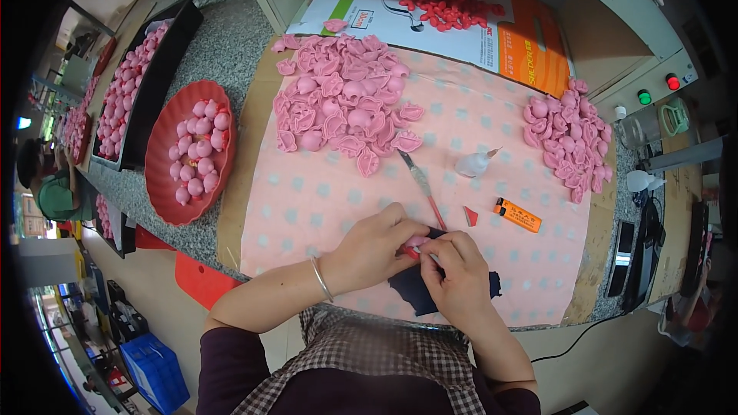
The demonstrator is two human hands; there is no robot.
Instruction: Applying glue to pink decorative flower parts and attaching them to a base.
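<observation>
Both sets of fingertips pinch together on one small pink piece [416,243], the left hand [374,250] from the side, the right hand [457,275] from below, over a dark blue scrap of cloth [415,292] on the pink dotted mat [323,200]. Just beyond the knuckles lie a red-handled knife [422,186], a red chip [470,217], an orange lighter [518,215] and a small white glue bottle [473,163]. Farther out sit a big heap of pink shells [344,94], a smaller heap [570,138] to the right, and a red bowl [165,184] of pink balls to the left.
</observation>
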